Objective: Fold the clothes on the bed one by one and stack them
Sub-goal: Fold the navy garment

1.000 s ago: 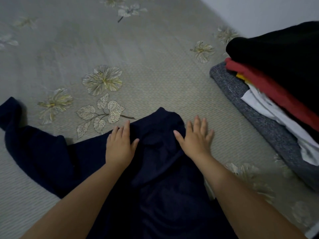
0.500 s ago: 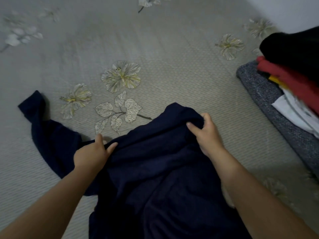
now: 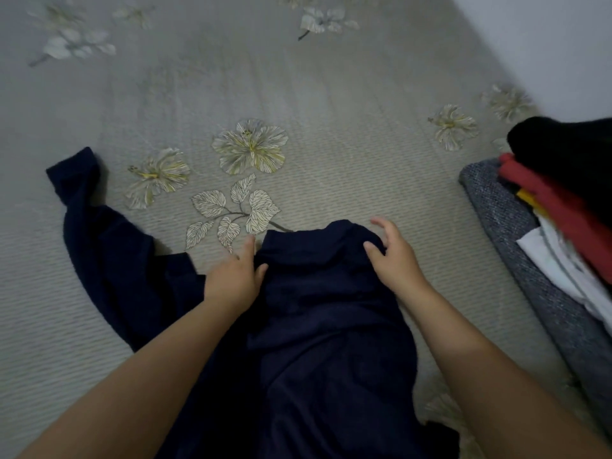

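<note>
Centrally, a dark navy knitted garment [image 3: 318,326] is spread on the bed [image 3: 331,104], which is covered by a grey-beige textured sheet printed with pale flowers and leaves. One long sleeve of the garment [image 3: 109,240] is stretched out to the left, its cuff turned up at the far end. The left hand [image 3: 233,279] is laid on the garment where that sleeve joins the body, its fingers [image 3: 246,248] straight and relaxed, the thumb set against the cloth; nothing is gripped by it. The right hand [image 3: 395,256] is placed at the garment's far right corner, the thumb touching the cloth and the other fingers [image 3: 381,223] lightly bent and lifted above it, so the cloth is not seen to be pinched. At the right edge, a stack of folded clothes [image 3: 563,207] is set on the bed: a speckled grey piece at the bottom, white, yellow and red layers above it, and a black piece on top. A pale wall [image 3: 546,44] is seen behind the stack.
</note>
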